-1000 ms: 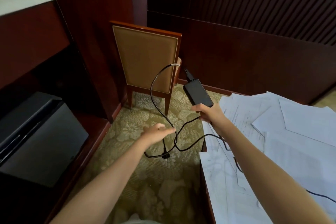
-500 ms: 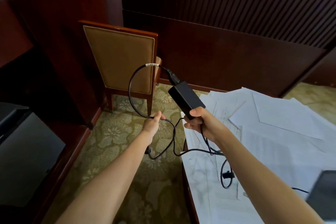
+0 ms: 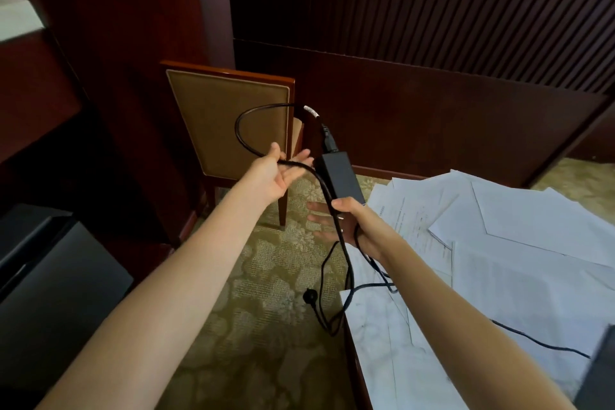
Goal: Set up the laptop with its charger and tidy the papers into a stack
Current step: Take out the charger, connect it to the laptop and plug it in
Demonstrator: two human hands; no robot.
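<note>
Right hand (image 3: 349, 225) is pinching charger brick (image 3: 339, 176) between thumb and fingers, off desk's (image 3: 354, 371) left edge; left hand (image 3: 278, 175) is carrying cable (image 3: 242, 142) across spread fingers; papers (image 3: 532, 243) are lying scattered.

loose papers (image 3: 532, 276) and a cable (image 3: 532, 339) cover the table (image 3: 354, 363), seemingly wooden.

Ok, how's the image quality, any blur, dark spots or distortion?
Head view: dim warm light, the dark wooden wall panelling loses detail; the white paper sheets are brightest, print blurred; the black rectangular charger brick is sharp; wide-angle stretching toward the edges.
</note>
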